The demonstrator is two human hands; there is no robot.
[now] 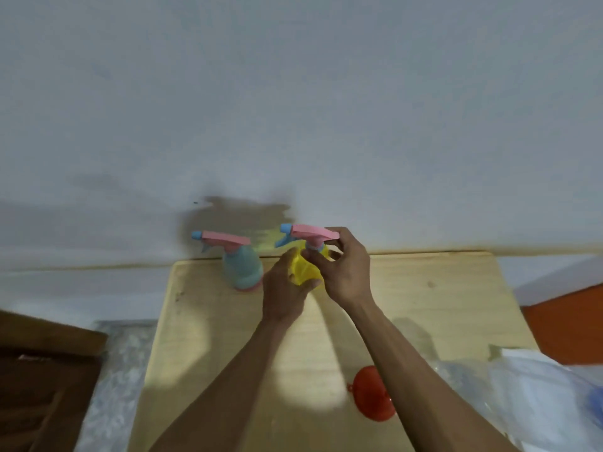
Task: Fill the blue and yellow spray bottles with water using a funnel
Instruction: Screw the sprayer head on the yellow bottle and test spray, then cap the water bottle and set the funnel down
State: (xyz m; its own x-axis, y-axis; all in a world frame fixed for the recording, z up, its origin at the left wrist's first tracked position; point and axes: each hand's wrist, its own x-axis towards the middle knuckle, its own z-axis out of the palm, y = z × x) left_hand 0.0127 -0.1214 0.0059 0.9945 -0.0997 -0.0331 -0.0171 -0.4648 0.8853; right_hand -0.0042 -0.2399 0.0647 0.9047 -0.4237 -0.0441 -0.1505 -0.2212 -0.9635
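Right hand [344,272] pinching collar under pink spray head [313,232]; left hand [287,288] wrapped round yellow bottle [301,272], centre frame. Bottle axis upright, head directly above my grip. Blue bottle [243,267] just left, capped. Red funnel [368,394] lower right, nearer right arm.

Both bare forearms are reaching forward from the bottom edge and converging toward the middle of the view. The left hand [285,288] is lying back-up, its fingers and thumb curling round the body of the yellow spray bottle [301,272]. The right hand [346,272] is sitting just beside it, slightly higher, wrist bending inward, its thumb and fingertips apparently pinching at the bottle's neck, though blur is making the exact contact hard to read.
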